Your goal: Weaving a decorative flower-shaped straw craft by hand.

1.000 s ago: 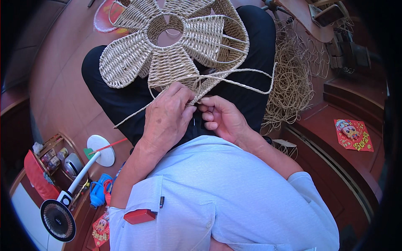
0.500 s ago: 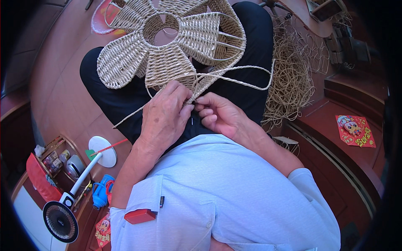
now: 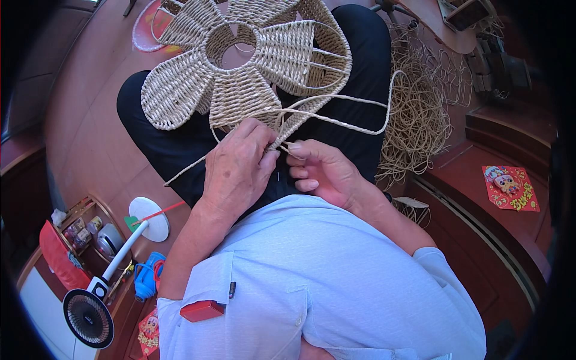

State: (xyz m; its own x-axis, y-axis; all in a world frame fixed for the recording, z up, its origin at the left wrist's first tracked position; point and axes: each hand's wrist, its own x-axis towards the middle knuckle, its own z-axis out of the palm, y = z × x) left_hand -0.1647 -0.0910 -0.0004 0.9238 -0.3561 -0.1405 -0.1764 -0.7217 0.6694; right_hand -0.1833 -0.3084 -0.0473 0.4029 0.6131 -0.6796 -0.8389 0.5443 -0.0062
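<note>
The flower-shaped woven-cord piece (image 3: 240, 93) lies across the far edge of the dark-trousered lap (image 3: 367, 66), presumably for support. The left hand (image 3: 237, 162) pinches its near rim (seemingly steadying it); the right hand (image 3: 321, 165) nips a thin strand (image 3: 284, 146), likely keeping that taut.

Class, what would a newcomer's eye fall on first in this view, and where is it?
Probably the flower-shaped woven piece at top centre, with the left hand on its near edge and the right hand close by. Next might come the big tangle of cord at upper right, then the black-faced fan at lower left.
</note>
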